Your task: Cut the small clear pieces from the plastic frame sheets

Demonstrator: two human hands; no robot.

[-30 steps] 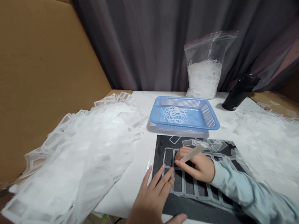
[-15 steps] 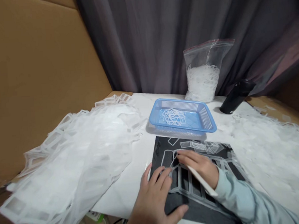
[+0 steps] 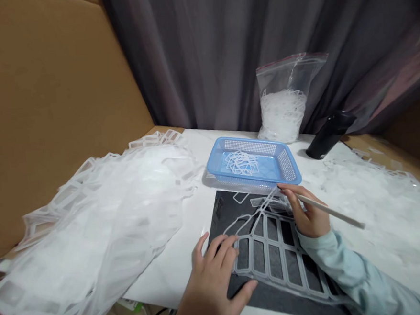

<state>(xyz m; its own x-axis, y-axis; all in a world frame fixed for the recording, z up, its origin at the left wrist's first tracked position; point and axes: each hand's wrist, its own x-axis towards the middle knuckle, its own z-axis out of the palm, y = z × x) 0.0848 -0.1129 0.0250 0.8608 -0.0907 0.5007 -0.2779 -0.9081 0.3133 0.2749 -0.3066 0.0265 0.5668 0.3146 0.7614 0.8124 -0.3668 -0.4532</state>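
The left hand [image 3: 213, 284] lies palm down with its fingers spread wide, at the left edge of a black mat [image 3: 221, 214] near the front of the desk [image 3: 174, 270]. Its fingertips sit just beside a clear plastic grid [image 3: 266, 256] of rectangular openings, which lies flat on the mat. The grid's long axis runs from the lower right of the mat toward its upper left. At the grid's far end, a thin plastic strand [image 3: 260, 212] rises up and to the right to the right hand [image 3: 307, 215], which is in a light blue sleeve [image 3: 335, 259]. That hand's fingers narrowly pinch the strand's end and also hold a pale stick [image 3: 331, 211], which points right and slightly toward the person. Loose plastic frames [image 3: 267, 201] lie at the mat's far edge, and more sit in a blue basket [image 3: 252, 145] just beyond it. A zip bag of frames [image 3: 282, 116] and a black bottle [image 3: 329, 142] stand at the desk's back edge, with white plastic heaps [image 3: 92, 223] to the left. A mark on the mat is too small to read.
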